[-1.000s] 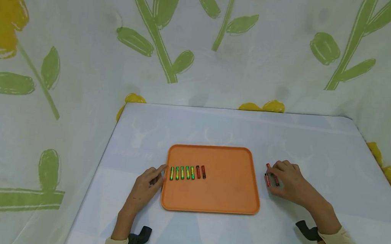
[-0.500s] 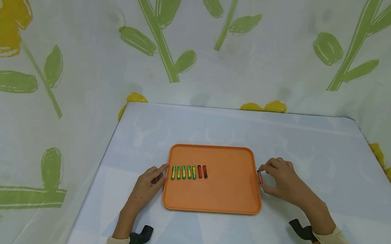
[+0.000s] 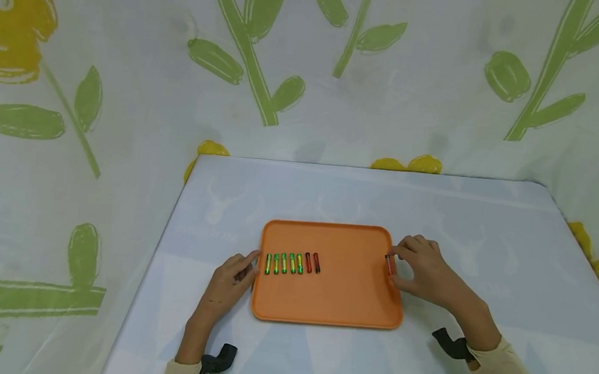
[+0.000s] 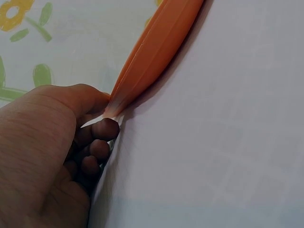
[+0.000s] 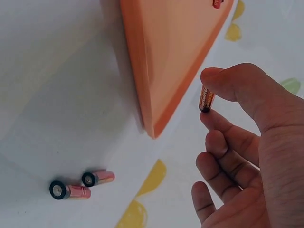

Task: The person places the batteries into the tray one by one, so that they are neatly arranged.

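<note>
My right hand [image 3: 427, 273] pinches a small red battery [image 3: 389, 265] between thumb and index finger, over the right rim of an orange tray [image 3: 343, 302]. In the right wrist view this battery [image 5: 206, 99] has its dark end towards the index fingertip. My left hand [image 3: 228, 284] holds the tray's left rim with thumb and index finger; the other fingers are curled. Several green-and-yellow batteries [image 3: 284, 263] stand out in a row on the tray's left side, followed by two red ones [image 3: 312, 262].
Two more red batteries [image 5: 71, 191] lie on the pale patterned table [image 3: 327, 365] right of the tray; in the head view my right hand hides them. A flower-printed cloth [image 3: 144, 81] hangs behind and at the sides.
My right hand has picked up one red battery from the group on the table and carried it left to the tray's right rim. The left hand stays at the tray.
</note>
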`<act>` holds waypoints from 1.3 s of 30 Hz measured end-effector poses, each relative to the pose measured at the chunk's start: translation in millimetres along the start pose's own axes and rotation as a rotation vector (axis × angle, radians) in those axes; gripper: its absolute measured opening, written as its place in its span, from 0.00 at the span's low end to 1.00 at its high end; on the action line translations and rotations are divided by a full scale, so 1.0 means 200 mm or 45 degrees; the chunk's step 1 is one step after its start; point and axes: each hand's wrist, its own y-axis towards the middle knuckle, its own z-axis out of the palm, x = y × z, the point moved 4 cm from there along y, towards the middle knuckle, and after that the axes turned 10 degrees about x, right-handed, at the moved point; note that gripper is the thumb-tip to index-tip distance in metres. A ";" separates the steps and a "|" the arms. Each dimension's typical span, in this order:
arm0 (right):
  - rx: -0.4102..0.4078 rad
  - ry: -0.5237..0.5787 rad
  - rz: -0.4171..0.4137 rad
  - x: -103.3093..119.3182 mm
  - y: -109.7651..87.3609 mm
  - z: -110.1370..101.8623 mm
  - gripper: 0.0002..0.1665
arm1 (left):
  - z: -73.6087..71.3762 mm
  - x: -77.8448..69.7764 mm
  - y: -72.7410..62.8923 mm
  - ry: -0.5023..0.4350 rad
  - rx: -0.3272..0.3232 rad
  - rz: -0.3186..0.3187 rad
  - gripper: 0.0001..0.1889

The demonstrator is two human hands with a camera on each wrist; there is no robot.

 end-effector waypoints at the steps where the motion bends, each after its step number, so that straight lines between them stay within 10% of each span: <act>1: -0.001 0.007 -0.003 0.00 0.00 0.00 0.23 | 0.00 0.00 0.00 -0.002 0.002 -0.002 0.23; 39: 0.078 0.060 -0.033 0.17 0.21 0.12 0.22 | 0.00 0.02 0.00 -0.038 0.016 -0.024 0.23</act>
